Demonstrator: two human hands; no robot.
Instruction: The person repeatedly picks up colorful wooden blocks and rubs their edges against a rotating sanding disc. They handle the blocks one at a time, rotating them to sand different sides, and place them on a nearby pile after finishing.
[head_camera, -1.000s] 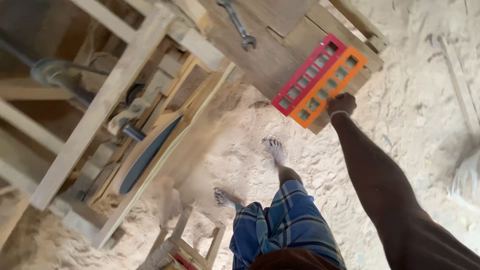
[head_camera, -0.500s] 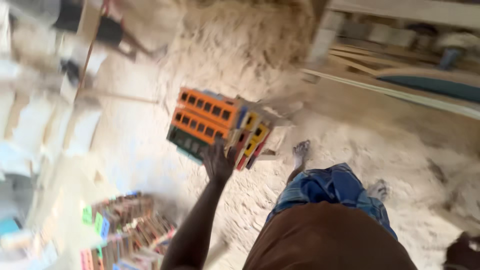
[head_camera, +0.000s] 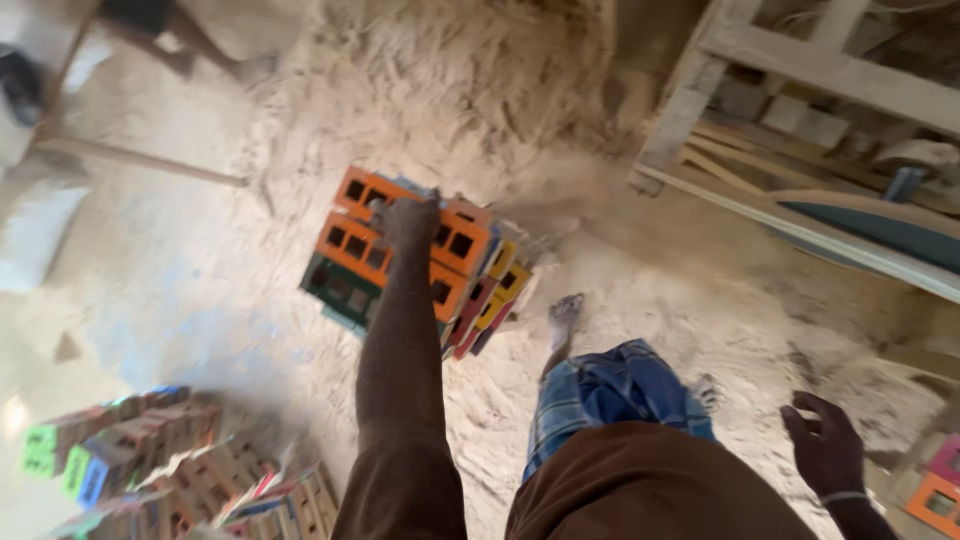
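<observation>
- The stack of coloured perforated blocks (head_camera: 420, 260), seen a second ago beside the wooden frame (head_camera: 800, 130), is now held out over the sandy floor (head_camera: 200, 260).
- The left hand (head_camera: 405, 222) is now laid over the top of the stack rather than gripping it from below, as it was half a second ago.
- The right hand (head_camera: 825, 445), unseen before, has come into view at the lower right, fingers spread and empty.
- The heap of coloured blocks (head_camera: 160, 460) at the lower left is seen closer than half a second ago.

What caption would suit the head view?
Left hand carries a stack of coloured slotted frames over sawdust floor; right hand empty.
</observation>
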